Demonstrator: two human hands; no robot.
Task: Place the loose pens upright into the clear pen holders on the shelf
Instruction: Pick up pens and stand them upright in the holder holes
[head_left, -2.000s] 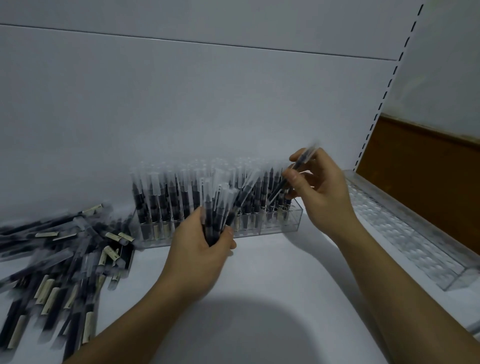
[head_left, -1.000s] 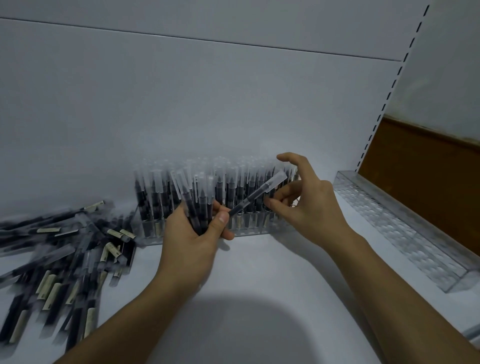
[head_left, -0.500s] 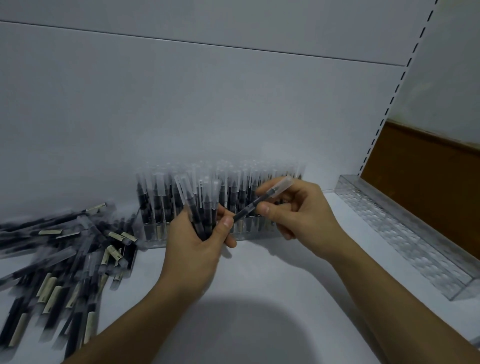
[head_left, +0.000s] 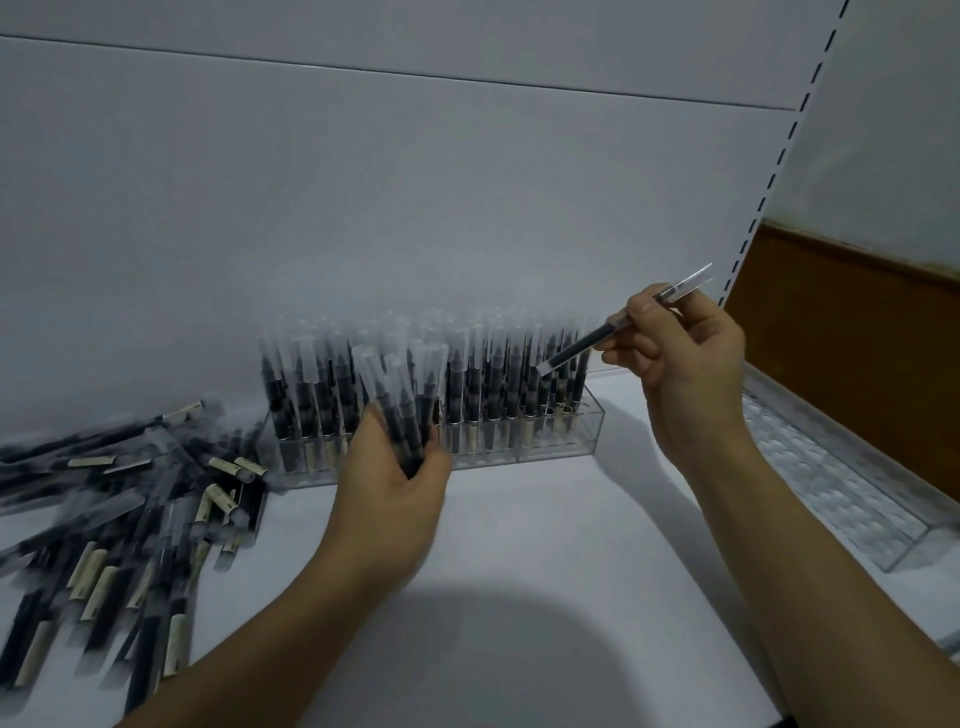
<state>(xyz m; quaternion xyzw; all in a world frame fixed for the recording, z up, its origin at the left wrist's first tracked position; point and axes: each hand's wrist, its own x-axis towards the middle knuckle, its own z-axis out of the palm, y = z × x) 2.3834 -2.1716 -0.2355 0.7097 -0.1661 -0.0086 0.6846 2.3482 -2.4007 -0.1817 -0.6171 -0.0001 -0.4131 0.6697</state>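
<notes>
l hand (head_left: 395, 499) grips pen bundle (head_left: 402, 400); r hand (head_left: 680, 358) pinches one pen (head_left: 587, 345) above holder (head_left: 589, 426).

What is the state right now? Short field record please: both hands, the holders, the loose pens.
Clear plastic pen holder: packed with upright pens
Second clear plastic holder: far right, no pens seen
Left hand: grips bundle of black clear-capped pens, upright, before the first holder
Right hand: pinches single black clear-capped pen, tilted, near first holder's right end
Pile of loose black pens: lying flat, left on white shelf
</notes>
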